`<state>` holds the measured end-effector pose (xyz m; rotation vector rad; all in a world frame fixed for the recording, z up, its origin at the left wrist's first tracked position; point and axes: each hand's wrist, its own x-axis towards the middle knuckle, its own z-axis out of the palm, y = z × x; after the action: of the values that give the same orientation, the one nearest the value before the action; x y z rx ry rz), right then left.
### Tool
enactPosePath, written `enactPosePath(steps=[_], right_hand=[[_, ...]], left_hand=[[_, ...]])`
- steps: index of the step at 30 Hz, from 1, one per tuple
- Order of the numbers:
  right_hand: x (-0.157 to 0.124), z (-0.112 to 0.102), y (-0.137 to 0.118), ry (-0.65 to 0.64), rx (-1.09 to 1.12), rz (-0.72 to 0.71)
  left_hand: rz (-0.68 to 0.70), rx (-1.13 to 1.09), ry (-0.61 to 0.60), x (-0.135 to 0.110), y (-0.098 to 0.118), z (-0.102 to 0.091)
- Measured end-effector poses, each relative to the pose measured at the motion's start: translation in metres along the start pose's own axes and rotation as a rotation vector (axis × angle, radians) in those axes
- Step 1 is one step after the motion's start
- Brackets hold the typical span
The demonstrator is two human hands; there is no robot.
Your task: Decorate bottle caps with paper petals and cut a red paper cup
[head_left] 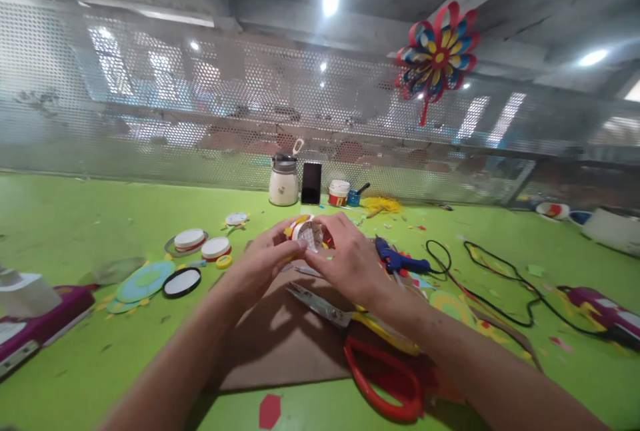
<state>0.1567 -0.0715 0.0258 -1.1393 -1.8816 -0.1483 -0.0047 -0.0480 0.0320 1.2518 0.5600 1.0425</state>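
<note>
Held up over a brown cardboard sheet [280,358] is a small round craft piece [311,238], white with red and yellow on its rim and a grid pattern inside. My left hand [260,259] pinches its left side between thumb and fingers. From the right, my right hand [353,261] curls around the same piece, its thumb at the lower edge; part of the piece is hidden behind the fingers. Below my hands, scissors [320,304] with one red and one yellow handle lie on the cardboard. A blue glue gun [403,259] rests right of my right hand.
Round white lids [190,239], a black-rimmed disc [181,282] and teal paper circles [145,284] lie left. A jug [283,184], phone [311,183] and tub [339,192] stand behind. Black cable [500,311] and a purple power strip [50,324] flank the green table.
</note>
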Motion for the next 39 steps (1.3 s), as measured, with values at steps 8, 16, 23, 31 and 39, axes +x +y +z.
enactPosePath(steps=[8, 16, 23, 31, 39], right_hand=[[0.001, 0.001, 0.004, -0.029, 0.034, 0.051], [0.006, -0.005, 0.003, -0.146, 0.108, 0.181], [0.007, 0.001, 0.015, -0.163, 0.108, 0.165], [0.007, 0.0, 0.023, -0.227, -0.028, 0.084], [0.016, -0.015, 0.018, -0.244, 0.158, 0.144]], left_hand=[[-0.035, -0.026, 0.027, 0.004, -0.001, 0.001], [-0.065, 0.0, 0.103, 0.007, -0.003, -0.01], [-0.169, -0.039, 0.028, 0.008, -0.003, -0.007], [-0.214, -0.031, 0.059, 0.01, -0.012, -0.006], [-0.181, -0.191, 0.047, 0.006, -0.003, -0.004]])
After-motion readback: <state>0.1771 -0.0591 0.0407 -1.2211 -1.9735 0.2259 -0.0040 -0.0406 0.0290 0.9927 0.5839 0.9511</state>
